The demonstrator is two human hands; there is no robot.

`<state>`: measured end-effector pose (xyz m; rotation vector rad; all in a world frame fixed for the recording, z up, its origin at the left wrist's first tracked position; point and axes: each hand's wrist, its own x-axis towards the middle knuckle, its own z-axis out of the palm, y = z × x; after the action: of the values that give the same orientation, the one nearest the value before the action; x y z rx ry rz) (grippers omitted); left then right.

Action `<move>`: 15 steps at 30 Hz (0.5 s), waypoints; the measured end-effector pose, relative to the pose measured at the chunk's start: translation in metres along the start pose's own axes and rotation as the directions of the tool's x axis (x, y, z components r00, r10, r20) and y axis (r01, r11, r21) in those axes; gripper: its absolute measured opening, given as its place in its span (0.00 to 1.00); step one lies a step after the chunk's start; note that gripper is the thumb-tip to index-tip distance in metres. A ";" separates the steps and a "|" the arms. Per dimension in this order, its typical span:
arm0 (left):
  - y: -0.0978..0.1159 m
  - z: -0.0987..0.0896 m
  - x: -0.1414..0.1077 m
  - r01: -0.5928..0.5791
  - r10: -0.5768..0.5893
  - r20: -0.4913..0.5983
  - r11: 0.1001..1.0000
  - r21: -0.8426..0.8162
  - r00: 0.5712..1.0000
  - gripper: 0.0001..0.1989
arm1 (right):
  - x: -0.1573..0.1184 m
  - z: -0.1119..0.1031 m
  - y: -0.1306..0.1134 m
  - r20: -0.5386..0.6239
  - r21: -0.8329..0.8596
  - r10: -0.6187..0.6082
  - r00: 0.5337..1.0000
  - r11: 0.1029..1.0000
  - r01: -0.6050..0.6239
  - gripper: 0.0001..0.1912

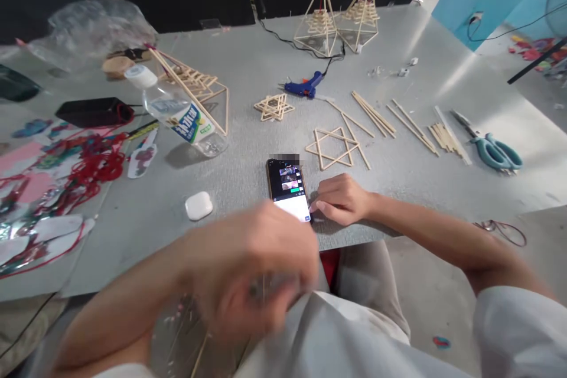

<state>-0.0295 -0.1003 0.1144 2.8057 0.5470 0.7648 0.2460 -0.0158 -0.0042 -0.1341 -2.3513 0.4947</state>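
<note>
A lit phone (290,186) lies face up near the table's front edge, its screen showing small pictures above a white panel. Beside its lower right corner rests my right hand (339,199), fingers curled in, one fingertip at the phone's edge. Nothing shows in that hand. My left hand (261,260) is raised close to the camera, in front of the phone's lower end. It is bent and smeared by motion, so its grip cannot be made out. A flat six-pointed star of sticks (332,147) lies just beyond my right hand.
A white earphone case (198,205) and a tilted-looking plastic bottle (177,112) are on the left. Beyond lie a blue glue gun (305,85), a layered stick star (273,107) and stick pyramids (322,23). Loose sticks (374,113) and scissors (491,147) are on the right.
</note>
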 end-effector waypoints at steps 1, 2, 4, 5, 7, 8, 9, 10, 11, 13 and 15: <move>-0.019 0.001 0.000 -0.062 0.063 -0.030 0.998 0.032 0.998 0.07 | 0.000 0.001 0.001 0.007 -0.007 -0.004 1.000 1.000 0.004 0.24; -0.038 0.004 -0.002 -0.088 0.102 -0.090 0.985 0.149 0.991 0.09 | 0.000 0.001 0.001 0.006 -0.013 -0.008 1.000 1.000 0.008 0.24; -0.073 0.013 -0.014 -0.133 0.201 -0.249 0.955 0.264 0.948 0.09 | 0.001 0.002 0.001 -0.006 -0.019 -0.014 1.000 1.000 0.014 0.24; -0.086 0.018 -0.022 -0.122 0.208 -0.294 0.951 0.285 0.933 0.10 | 0.001 0.002 0.001 -0.013 -0.020 -0.015 1.000 1.000 0.014 0.23; -0.101 0.026 -0.038 -0.111 0.217 -0.304 0.937 0.331 0.928 0.13 | 0.002 0.001 0.000 -0.023 -0.015 -0.009 1.000 1.000 0.009 0.22; -0.103 0.029 -0.044 -0.111 0.224 -0.327 0.937 0.330 0.918 0.15 | 0.003 0.000 -0.001 -0.023 -0.008 -0.003 1.000 1.000 0.003 0.22; -0.103 0.031 -0.049 -0.111 0.221 -0.332 0.940 0.322 0.917 0.17 | 0.004 -0.001 -0.002 -0.020 -0.001 0.000 1.000 1.000 0.000 0.21; -0.101 0.033 -0.051 -0.109 0.215 -0.335 0.946 0.306 0.918 0.19 | 0.004 -0.002 -0.002 -0.018 0.004 0.001 1.000 1.000 -0.001 0.20; -0.099 0.034 -0.053 -0.102 0.198 -0.332 0.952 0.287 0.922 0.20 | 0.005 -0.003 -0.003 -0.013 0.006 0.000 1.000 1.000 0.000 0.20; -0.095 0.037 -0.053 -0.044 0.122 -0.326 0.971 0.236 0.937 0.23 | 0.006 -0.004 -0.005 -0.003 -0.003 -0.008 1.000 1.000 0.008 0.19; -0.094 0.042 -0.053 0.076 -0.026 -0.326 0.987 0.142 0.945 0.31 | 0.007 -0.006 -0.007 0.014 -0.015 -0.006 1.000 1.000 0.006 0.19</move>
<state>-0.0784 -0.0387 0.0292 2.8017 0.7564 1.2339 0.2457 -0.0187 0.0068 -0.1304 -2.3689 0.4767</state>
